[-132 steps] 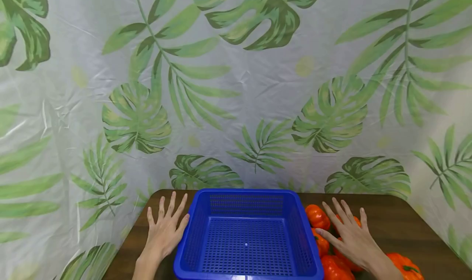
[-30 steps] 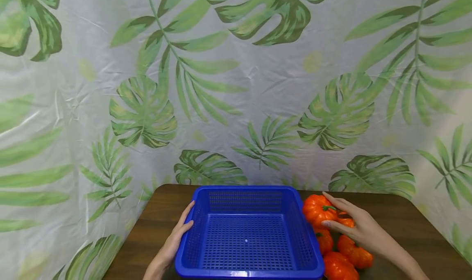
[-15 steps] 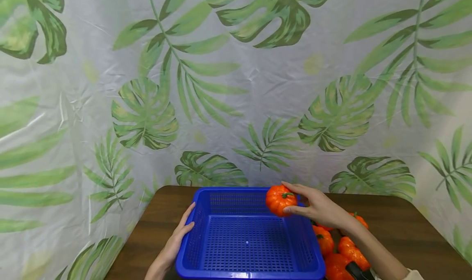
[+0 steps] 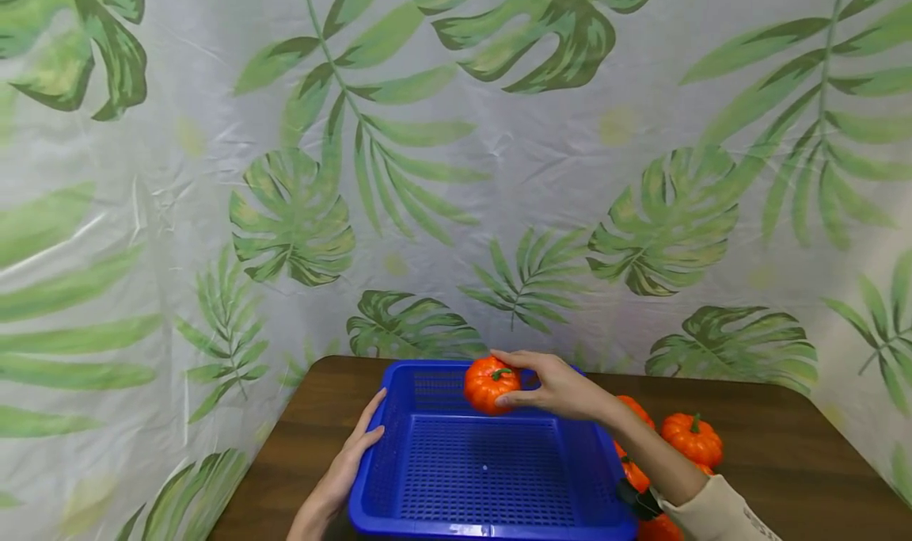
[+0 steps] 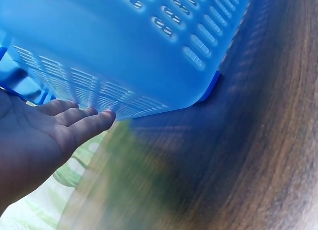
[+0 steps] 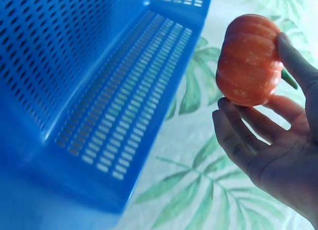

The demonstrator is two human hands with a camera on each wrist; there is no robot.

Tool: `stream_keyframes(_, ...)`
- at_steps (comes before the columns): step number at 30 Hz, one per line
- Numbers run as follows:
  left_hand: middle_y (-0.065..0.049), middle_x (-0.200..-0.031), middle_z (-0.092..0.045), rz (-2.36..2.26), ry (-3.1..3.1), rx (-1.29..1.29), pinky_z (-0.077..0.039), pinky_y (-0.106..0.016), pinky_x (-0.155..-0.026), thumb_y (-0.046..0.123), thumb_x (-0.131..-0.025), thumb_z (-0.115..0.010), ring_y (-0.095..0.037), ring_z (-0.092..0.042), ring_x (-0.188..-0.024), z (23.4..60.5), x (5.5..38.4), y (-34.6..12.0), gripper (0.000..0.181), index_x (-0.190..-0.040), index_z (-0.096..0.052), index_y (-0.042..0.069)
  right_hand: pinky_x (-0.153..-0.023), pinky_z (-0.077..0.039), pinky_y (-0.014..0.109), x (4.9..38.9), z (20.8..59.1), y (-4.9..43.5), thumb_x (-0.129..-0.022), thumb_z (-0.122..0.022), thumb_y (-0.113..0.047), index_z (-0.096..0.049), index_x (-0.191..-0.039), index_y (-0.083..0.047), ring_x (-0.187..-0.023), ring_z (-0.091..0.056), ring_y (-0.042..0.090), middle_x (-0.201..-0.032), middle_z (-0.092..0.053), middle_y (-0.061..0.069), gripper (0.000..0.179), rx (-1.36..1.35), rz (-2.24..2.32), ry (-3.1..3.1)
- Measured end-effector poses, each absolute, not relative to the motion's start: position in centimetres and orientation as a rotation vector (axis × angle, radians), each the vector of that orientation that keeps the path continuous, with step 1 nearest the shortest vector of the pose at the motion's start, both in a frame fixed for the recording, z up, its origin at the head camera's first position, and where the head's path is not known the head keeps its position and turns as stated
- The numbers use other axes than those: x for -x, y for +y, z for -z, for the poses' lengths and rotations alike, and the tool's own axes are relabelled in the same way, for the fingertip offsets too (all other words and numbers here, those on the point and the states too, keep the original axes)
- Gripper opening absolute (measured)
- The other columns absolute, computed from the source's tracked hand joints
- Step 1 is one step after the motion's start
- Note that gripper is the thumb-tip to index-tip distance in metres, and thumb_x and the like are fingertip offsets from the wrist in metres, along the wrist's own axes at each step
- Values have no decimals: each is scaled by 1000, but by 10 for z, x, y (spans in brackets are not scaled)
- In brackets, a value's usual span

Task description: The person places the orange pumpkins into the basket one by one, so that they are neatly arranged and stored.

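Touching blue basket (image 4: 484, 478) at its left side: left hand (image 4: 347, 455), fingers extended. Basket sits on brown table (image 4: 777, 454). Orange pumpkin (image 4: 488, 386), green stem, raised near basket's far rim, pinched between right hand's (image 4: 547, 382) thumb and fingers. More orange pumpkins (image 4: 693, 441) on table, right of basket, some partly hidden by forearm (image 4: 655, 454).

Left-hand grip (image 5: 44, 138) at a blue basket (image 5: 99, 51)
Fingers extended at its slotted wall, wood-grain table (image 5: 278, 155) below, leaf-patterned sheet (image 5: 37, 205) beyond.
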State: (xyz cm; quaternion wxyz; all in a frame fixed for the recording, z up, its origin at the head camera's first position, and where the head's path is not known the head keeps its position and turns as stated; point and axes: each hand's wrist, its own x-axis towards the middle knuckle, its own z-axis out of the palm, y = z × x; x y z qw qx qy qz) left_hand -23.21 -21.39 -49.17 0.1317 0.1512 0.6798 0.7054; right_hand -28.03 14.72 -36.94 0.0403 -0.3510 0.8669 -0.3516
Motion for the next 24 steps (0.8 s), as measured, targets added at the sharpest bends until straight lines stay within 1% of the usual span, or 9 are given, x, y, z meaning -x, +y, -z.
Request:
stream_keyframes(4, -18, -174, 2, -2043, 1988, -457, -43, -36, -107, 29, -114, -28, -28, -37, -143, 493, 233, -212, 61, -167, 2, 26, -99, -54, 52, 283, 371, 136, -95, -75, -37, -45, -157, -10, -133, -55, 42, -153, -52, 22, 74, 1041, 1083, 2618)
stream_keyframes(8, -16, -174, 1, -2051, 1998, -435, -42, -37, -107, 29, -114, -28, -33, -35, -144, 493, 232, -212, 60, -167, 0, 27, -96, -55, 46, 289, 372, 126, -95, -75, -36, -46, -157, -12, -130, -58, 39, -152, -54, 20, 72, 1032, 1064, 2604)
stream_keyframes(11, -16, -174, 0, -2058, 1998, -418, -41, -39, -108, 29, -114, -28, -37, -31, -147, 493, 231, -212, 60, -167, -1, 28, -97, -55, 47, 295, 373, 118, -95, -75, -34, -46, -156, -12, -129, -59, 37, -151, -55, 18, 71, 1045, 1072, 2568)
stream_keyframes(14, -16, -174, 0, -2061, 2003, -406, -39, -39, -108, 29, -114, -29, -40, -28, -148, 493, 231, -211, 60, -167, -2, 28, -101, -53, 51, 300, 376, 109, -95, -76, -33, -47, -156, -11, -133, -57, 37, -153, -54, 17, 71, 1055, 1081, 2529)
stream_keyframes(16, -15, -174, -1, -2064, 2006, -399, -39, -39, -108, 29, -113, -30, -41, -27, -148, 493, 231, -211, 60, -167, -4, 29, -102, -54, 50, 304, 379, 103, -95, -76, -32, -46, -156, -11, -134, -56, 36, -153, -54, 16, 71, 1058, 1085, 2505)
stream_keyframes(18, -14, -175, -2, -2063, 2017, -393, -38, -39, -108, 29, -113, -31, -41, -26, -149, 493, 231, -211, 60, -167, -5, 29, -101, -54, 48, 307, 383, 95, -95, -77, -30, -47, -156, -9, -132, -58, 36, -152, -55, 17, 71, 1069, 1075, 2497)
stream_keyframes(21, -14, -175, -3, -2063, 2024, -394, -37, -39, -109, 28, -113, -31, -41, -26, -148, 492, 231, -211, 60, -167, -6, 29, -97, -56, 42, 311, 390, 84, -94, -78, -28, -48, -154, -5, -125, -61, 33, -149, -57, 19, 71, 1086, 1044, 2489)
stream_keyframes(24, -14, -175, -3, -2065, 2017, -399, -39, -40, -108, 28, -113, -32, -42, -29, -147, 491, 230, -211, 60, -167, -6, 29, -96, -56, 39, 316, 398, 74, -93, -79, -27, -49, -153, -3, -122, -63, 30, -146, -60, 17, 71, 1101, 999, 2488)
